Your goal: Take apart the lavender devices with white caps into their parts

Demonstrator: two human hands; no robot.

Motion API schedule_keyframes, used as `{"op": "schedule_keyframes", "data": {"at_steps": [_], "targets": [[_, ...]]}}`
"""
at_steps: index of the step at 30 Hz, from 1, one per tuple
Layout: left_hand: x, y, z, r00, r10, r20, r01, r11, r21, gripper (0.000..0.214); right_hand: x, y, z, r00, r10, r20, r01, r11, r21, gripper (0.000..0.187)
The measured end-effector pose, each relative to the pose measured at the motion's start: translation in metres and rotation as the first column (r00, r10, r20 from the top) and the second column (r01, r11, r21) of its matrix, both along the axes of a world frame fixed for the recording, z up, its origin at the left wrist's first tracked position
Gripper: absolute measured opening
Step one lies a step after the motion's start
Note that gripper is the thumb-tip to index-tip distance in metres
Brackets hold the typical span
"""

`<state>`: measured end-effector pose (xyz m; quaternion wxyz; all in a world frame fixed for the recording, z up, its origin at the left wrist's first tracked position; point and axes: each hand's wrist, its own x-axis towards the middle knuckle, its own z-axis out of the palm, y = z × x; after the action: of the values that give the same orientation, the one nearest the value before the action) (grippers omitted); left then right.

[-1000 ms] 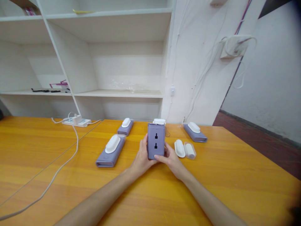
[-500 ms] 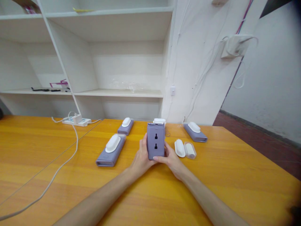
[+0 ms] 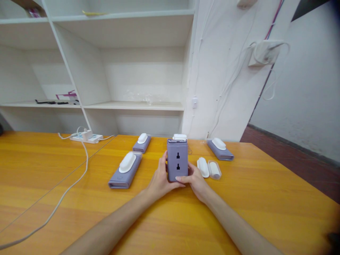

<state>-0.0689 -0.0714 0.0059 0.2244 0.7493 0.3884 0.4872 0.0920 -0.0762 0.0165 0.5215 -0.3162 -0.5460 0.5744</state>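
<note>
A purple-grey box [image 3: 177,156] with two black T-shaped cutouts on its front stands tilted upright between my hands. My left hand [image 3: 160,175] is closed round its left side, thumb stretched under the lower edge. From the right, my right hand [image 3: 195,179] grips it with the thumb on the lower front; its other fingers are partly hidden behind. Just behind the box's top, a white rounded case [image 3: 180,136] shows in part. Right of my right hand lie a white oval case [image 3: 203,167] and a clear case with a white piece inside [image 3: 214,169].
Similar purple boxes topped by white oval cases lie at the left front [image 3: 125,173], left back [image 3: 141,143] and right back [image 3: 220,150] of the wooden table [image 3: 170,226]. A power strip [image 3: 90,137] and a white cable [image 3: 63,194] are at left. White shelves [image 3: 135,105] stand behind.
The purple-grey box has shifted slightly to the right and a little down. My left thumb now reaches further right beneath it. Both hands keep hold of it.
</note>
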Motion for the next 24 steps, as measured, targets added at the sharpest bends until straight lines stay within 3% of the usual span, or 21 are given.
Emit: {"op": "schedule_keyframes", "data": {"at_steps": [7, 15, 21, 24], "targets": [[0.0012, 0.0023, -0.001, 0.993, -0.065, 0.103, 0.07, 0.997, -0.046, 0.121, 0.0028, 0.0058, -0.0084, 0.991, -0.078, 0.107, 0.073, 0.996, 0.043, 0.06], [0.0005, 0.0035, 0.0008, 0.983, -0.128, 0.128, 0.14, 0.986, -0.09, 0.12, 0.0037, 0.0061, -0.0063, 0.985, -0.042, 0.166, 0.032, 0.997, 0.065, 0.058], [0.0, 0.0039, 0.006, 0.941, -0.221, 0.255, 0.285, 0.926, -0.247, 0.115, 0.0046, 0.0067, -0.0042, 0.993, -0.033, 0.116, 0.028, 0.999, 0.045, 0.055], [0.0001, 0.0063, 0.0034, 0.91, -0.25, 0.33, 0.342, 0.904, -0.259, 0.111, 0.0035, 0.0064, -0.0048, 0.99, -0.072, 0.119, 0.069, 0.997, 0.033, 0.056]]}}
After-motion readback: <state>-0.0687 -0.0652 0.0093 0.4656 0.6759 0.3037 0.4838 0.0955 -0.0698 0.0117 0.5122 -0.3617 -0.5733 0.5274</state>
